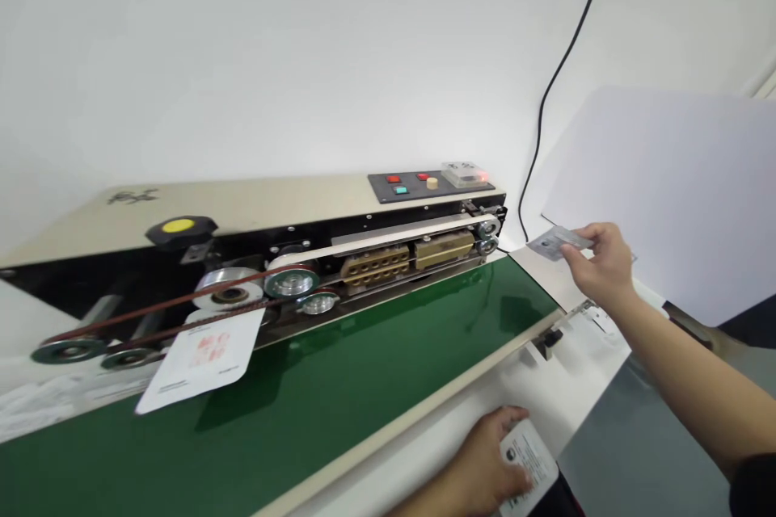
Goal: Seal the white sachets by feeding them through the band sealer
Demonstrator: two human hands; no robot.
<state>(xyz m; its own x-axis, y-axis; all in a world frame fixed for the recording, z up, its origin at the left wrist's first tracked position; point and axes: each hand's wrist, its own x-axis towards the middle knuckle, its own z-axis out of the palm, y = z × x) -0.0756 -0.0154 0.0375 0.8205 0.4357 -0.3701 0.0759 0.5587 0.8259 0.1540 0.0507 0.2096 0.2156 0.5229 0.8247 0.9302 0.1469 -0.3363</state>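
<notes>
My right hand (600,262) is raised at the right end of the sealing machine (255,214), fingers pinched on a small grey-white packet (554,242) held flat just past the belt's end. My left hand (488,460) rests low on the white front ledge, closed on another white printed packet (530,464). A third white packet with red print (203,359) lies on the green conveyor belt (339,388) at the left, its top edge under the machine's drive bands.
The machine has a control panel (424,182) with red and teal buttons, pulleys and a yellow knob (179,226). A black cable (561,69) runs up the white wall. A large white sheet (672,186) leans at the right.
</notes>
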